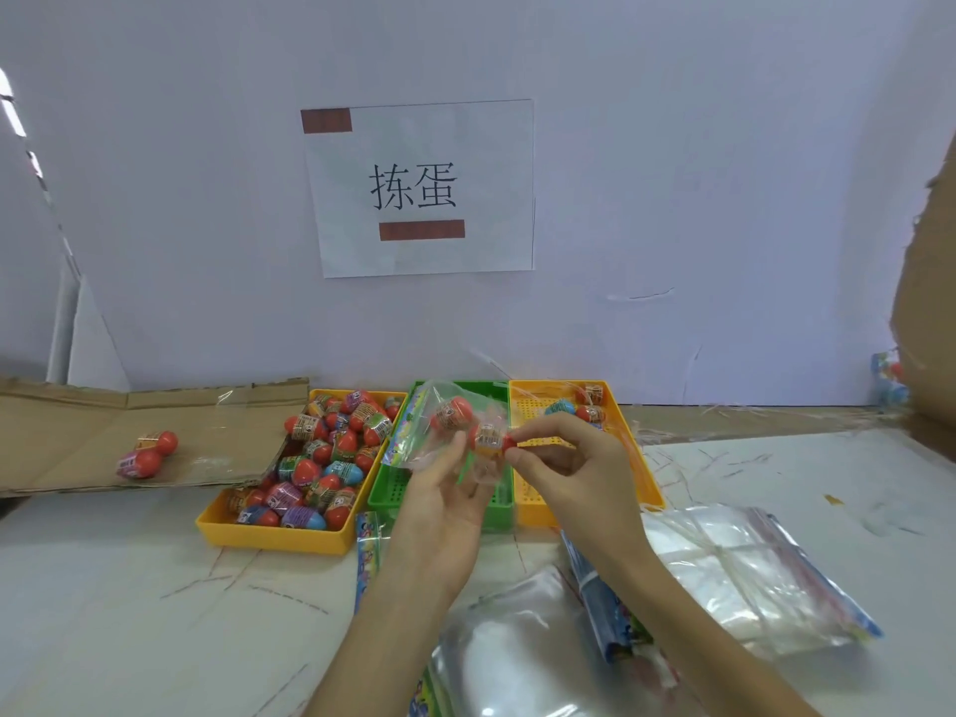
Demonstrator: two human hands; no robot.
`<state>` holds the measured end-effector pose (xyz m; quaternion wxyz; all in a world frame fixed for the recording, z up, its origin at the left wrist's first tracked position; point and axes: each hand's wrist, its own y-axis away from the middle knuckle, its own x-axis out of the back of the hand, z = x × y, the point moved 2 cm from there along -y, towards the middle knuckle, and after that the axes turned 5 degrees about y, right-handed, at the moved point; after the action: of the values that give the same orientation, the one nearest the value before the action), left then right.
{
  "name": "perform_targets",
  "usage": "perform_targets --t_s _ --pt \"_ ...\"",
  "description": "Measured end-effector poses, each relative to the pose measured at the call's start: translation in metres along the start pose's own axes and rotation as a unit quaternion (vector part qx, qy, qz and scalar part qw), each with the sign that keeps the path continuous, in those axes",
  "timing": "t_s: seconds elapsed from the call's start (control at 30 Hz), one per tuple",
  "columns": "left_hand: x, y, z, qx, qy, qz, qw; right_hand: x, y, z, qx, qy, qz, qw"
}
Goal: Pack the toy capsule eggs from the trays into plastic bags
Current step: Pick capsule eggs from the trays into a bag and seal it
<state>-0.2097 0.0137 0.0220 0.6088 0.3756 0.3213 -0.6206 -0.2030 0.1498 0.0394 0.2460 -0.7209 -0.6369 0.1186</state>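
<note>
Right hand [564, 460] pinches oval egg [490, 437], apparently inside crinkly clear bag [411, 439].

A plain white wall [672, 173] rises behind the back edge of a pale, scratched worktop [129, 613]. A paper sign [419, 188] with two printed characters is taped to the wall. Flattened cardboard [103, 421] lies at the worktop's back left corner; torn cardboard [926, 302] stands at its right edge.
</note>
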Motion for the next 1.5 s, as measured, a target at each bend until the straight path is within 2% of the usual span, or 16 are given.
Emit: perform_targets --t_s 0.3,0.4,0.53,0.63,0.77,0.93,1.07,1.17,1.3,1.4,1.5 --pt "-0.006 0.005 -0.009 0.036 -0.025 -0.053 0.998 0.005 0.001 -0.002 0.060 0.075 0.067 0.993" --pt "-0.004 0.006 -0.011 0.034 -0.032 -0.050 0.998 0.004 0.001 -0.004 0.061 0.066 0.036 0.995" --pt "-0.002 0.003 -0.010 0.025 -0.040 -0.038 0.998 0.000 0.003 -0.005 0.030 0.004 -0.069 0.997" --pt "-0.001 0.002 -0.012 0.019 -0.036 -0.049 0.998 -0.004 0.006 -0.008 0.050 0.045 -0.105 0.992" --pt "0.000 0.005 -0.015 0.060 -0.029 -0.084 0.994 -0.005 0.004 -0.005 0.075 0.134 -0.047 0.987" --pt "0.000 0.007 -0.017 0.115 0.030 -0.130 0.984 0.016 -0.008 -0.006 0.042 0.080 0.027 0.996" --pt "0.003 0.003 -0.011 0.093 -0.064 -0.134 0.985 0.036 -0.019 -0.008 0.020 0.044 0.056 0.997" --pt "0.003 0.003 -0.008 0.101 -0.145 -0.139 0.974 0.045 -0.022 -0.011 0.023 0.055 0.046 0.997" --pt "0.003 0.002 -0.012 0.098 -0.246 -0.142 0.954 0.051 -0.023 -0.016 0.124 0.174 0.000 0.977" --pt "0.008 -0.001 -0.018 0.092 -0.259 -0.108 0.955 0.051 -0.023 -0.014 0.163 0.229 -0.025 0.959" --pt "0.010 -0.003 -0.016 0.084 -0.236 -0.101 0.963 0.049 -0.021 -0.011 0.166 0.221 -0.049 0.960"
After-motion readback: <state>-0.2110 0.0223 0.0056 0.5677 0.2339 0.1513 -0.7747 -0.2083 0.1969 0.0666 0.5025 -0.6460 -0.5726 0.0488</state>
